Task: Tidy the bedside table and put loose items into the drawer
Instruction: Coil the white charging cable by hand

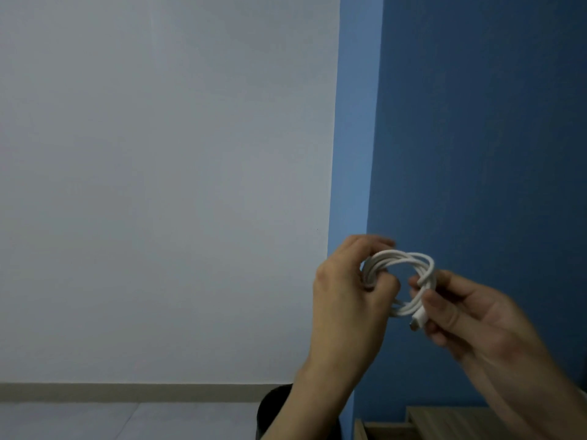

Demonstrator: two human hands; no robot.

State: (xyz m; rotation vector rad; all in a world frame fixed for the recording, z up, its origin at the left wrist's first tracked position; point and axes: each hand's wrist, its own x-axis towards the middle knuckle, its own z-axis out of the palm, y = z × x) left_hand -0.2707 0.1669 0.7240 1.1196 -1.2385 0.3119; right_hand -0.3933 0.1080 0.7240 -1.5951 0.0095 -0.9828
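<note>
The white cable (390, 258) is wound into a coil and held up in the air at about four o'clock in the view, in front of the blue wall (476, 122). The left hand (346, 290) grips the coil's nine o'clock side with curled fingers; the right hand (470, 315) pinches the strands at three o'clock, and the plug (416, 322) hangs at the coil's six o'clock, by the right thumb. A pale wall (158, 185) fills the nine o'clock half. At five o'clock a light wooden top (444, 420) shows, partly hidden by the right forearm. A dark rounded thing (273, 404), too cropped to identify, sits at six o'clock behind the left wrist
</note>
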